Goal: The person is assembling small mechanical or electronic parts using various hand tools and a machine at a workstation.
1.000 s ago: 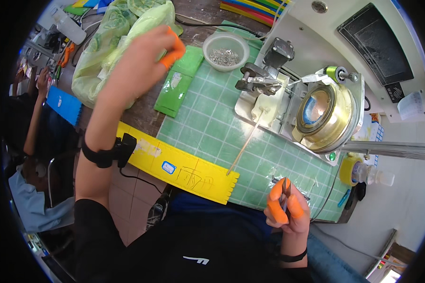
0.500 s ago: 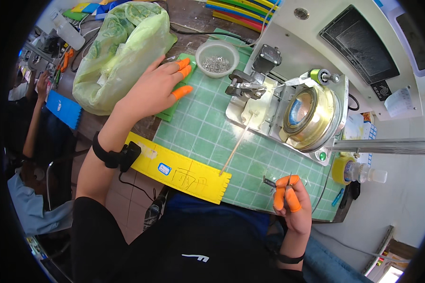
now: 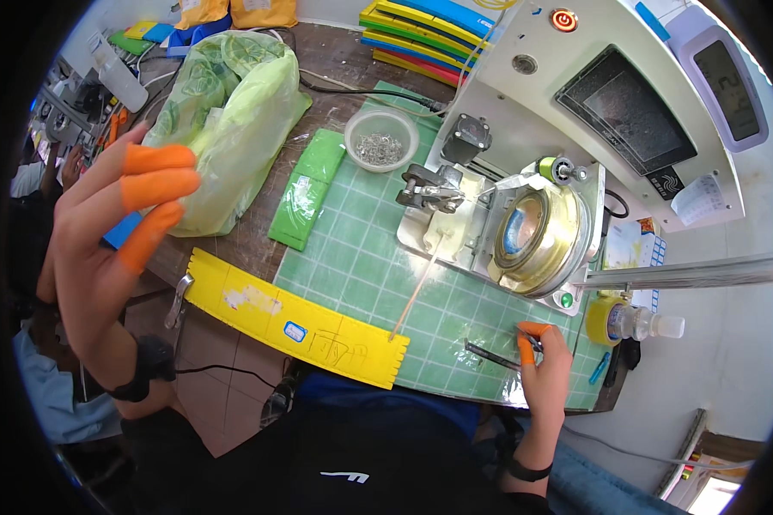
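Observation:
My left hand [image 3: 116, 215], with orange finger cots on several fingers, is raised at the left in front of the pale green plastic bag [image 3: 232, 137]. Its fingers stretch out, and nothing shows in them. Low on the right of the green gridded mat [image 3: 352, 275], my right hand [image 3: 543, 365], also in orange cots, is closed on a slim dark tool like tweezers [image 3: 492, 354], whose end points left. Between the hands lies a yellow notched strip [image 3: 258, 305] along the mat's near edge. A flat green piece [image 3: 305, 193] lies at the mat's left side.
A bowl of small metal parts [image 3: 378, 150] stands at the mat's far side. Right of it is a machine with a clamp [image 3: 434, 189] and a round brass-coloured part [image 3: 532, 232]. A clear bottle [image 3: 640, 324] and a stack of coloured strips [image 3: 421, 43] lie farther off.
My left hand has lifted off the green piece and swung left, up close to the view. My right hand stays low on the right, and more of the dark tool now shows.

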